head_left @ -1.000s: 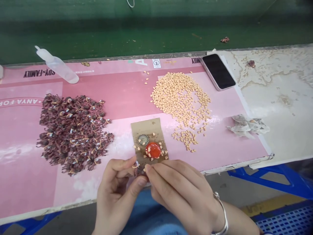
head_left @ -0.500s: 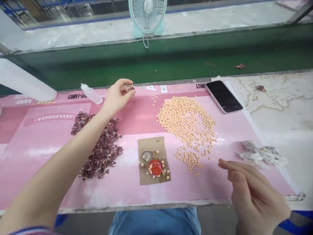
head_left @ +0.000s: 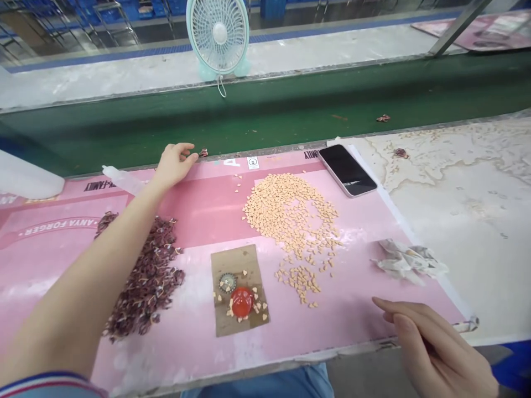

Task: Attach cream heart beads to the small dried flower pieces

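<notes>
My left hand (head_left: 173, 165) reaches to the far edge of the pink mat (head_left: 194, 202), thumb and fingers apart and holding nothing. Just beyond its fingertips lies a small dark-red piece (head_left: 203, 152) at the rim of the green strip. Under my left forearm spreads a pile of similar dark-red pieces (head_left: 151, 276), partly hidden. Closed at the near right, my right hand (head_left: 435, 348) hovers over the mat's front edge, index finger pointing left; whatever its fingers hold, if anything, is hidden. Left of it lie many small tan heart-shaped pieces (head_left: 282, 202).
Brown cardboard (head_left: 222, 320) carries a red cap (head_left: 241, 302), a bottle cap (head_left: 227, 282) and several hearts. A phone (head_left: 347, 170), crumpled tissue (head_left: 409, 260), squeeze bottle (head_left: 123, 179) and white container (head_left: 29, 177) surround the work. A fan (head_left: 219, 36) stands behind the green strip (head_left: 274, 121).
My left hand has let go of the dark-red piece, which now lies at the green strip's edge. The view has shifted, so the mat appears lower and further left. My right hand stays closed.
</notes>
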`<state>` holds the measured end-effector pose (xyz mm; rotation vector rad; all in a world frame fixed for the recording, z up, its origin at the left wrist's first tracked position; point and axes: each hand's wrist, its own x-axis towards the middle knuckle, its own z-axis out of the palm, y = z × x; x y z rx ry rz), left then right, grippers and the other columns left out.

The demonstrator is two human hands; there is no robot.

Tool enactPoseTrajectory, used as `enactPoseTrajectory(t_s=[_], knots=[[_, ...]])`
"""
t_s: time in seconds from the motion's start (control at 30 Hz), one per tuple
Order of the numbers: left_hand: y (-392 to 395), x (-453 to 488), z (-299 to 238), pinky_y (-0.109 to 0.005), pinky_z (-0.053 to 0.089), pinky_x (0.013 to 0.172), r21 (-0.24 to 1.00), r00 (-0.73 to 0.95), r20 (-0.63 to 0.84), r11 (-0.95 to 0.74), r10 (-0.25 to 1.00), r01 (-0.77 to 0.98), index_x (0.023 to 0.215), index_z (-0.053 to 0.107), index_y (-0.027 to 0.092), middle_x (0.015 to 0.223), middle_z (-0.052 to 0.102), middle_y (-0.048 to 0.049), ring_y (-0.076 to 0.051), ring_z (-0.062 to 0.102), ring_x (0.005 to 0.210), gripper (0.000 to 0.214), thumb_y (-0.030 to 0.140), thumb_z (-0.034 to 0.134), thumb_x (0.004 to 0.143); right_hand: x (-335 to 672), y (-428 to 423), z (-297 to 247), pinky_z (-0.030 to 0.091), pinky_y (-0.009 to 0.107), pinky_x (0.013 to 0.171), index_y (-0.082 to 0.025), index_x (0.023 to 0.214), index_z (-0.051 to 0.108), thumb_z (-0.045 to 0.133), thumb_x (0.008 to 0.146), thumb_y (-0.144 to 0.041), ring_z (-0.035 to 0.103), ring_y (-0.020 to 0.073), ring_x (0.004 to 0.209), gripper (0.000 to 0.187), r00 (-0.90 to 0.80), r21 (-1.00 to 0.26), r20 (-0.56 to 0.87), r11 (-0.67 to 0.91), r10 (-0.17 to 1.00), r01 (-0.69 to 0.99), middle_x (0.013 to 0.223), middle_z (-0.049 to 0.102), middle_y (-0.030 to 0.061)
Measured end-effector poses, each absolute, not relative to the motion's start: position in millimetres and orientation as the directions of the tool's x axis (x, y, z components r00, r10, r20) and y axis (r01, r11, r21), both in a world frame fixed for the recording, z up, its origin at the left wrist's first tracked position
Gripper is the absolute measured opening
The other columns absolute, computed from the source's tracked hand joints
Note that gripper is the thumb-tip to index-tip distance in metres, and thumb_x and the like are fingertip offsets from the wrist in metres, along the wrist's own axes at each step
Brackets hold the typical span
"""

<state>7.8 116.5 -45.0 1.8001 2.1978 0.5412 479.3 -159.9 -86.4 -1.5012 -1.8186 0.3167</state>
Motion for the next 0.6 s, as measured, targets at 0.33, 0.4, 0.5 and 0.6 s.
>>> enactPoseTrajectory(t_s=[0.33,0.4,0.5,0.6], knots=[[-62,-11,-31,-0.06,0.044,0.118,0.37,0.052,-0.012,-0.044,0.999,0.928,0.112,0.083,0.024,0.124,0.08,-0.0146,-0.04,0.066,0.119,0.055,0.065,0.05,0.098,463,-135,-90,0.062,0.024,0.057,-0.025,0.106,0.081,0.064,0.104,-0.018,0.081,0.0203,0.074,0.019,-0.261,-0.576,0.388,0.453,0.884,0.68,0.095,0.084,0.0058],[-70,-15,-34,-0.06,0.043,0.117,0.348,0.047,0.012,-0.049,0.999,0.936,0.112,0.084,0.026,0.125,0.08,-0.0147,-0.041,0.066,0.118,0.059,0.069,0.046,0.099,458,-132,-85,0.059,0.022,0.053,-0.026,0.107,0.08,0.064,0.104,-0.016,0.08,0.0193,0.074,0.019,-0.274,-0.578,0.385,0.462,0.881,0.673,0.094,0.083,0.0055],[-73,-21,-38,-0.06,0.042,0.116,0.345,0.118,0.027,-0.12,0.993,0.931,0.098,0.085,0.029,0.12,0.081,-0.0135,-0.04,0.066,0.115,0.065,0.08,0.045,0.096,450,-131,-77,0.058,0.02,0.054,-0.024,0.107,0.077,0.065,0.106,-0.017,0.078,0.0166,0.073,0.015,-0.277,-0.566,0.382,0.461,0.881,0.684,0.092,0.081,0.0049],[-78,-26,-45,-0.061,0.035,0.122,0.449,0.123,0.1,-0.155,0.987,0.88,0.091,0.085,0.033,0.113,0.083,-0.0066,-0.039,0.065,0.12,0.05,0.075,0.059,0.097,444,-132,-71,0.063,0.022,0.064,-0.022,0.105,0.076,0.066,0.107,-0.019,0.079,0.0156,0.075,0.011,-0.34,-0.513,0.378,0.501,0.861,0.697,0.091,0.081,0.0048]])
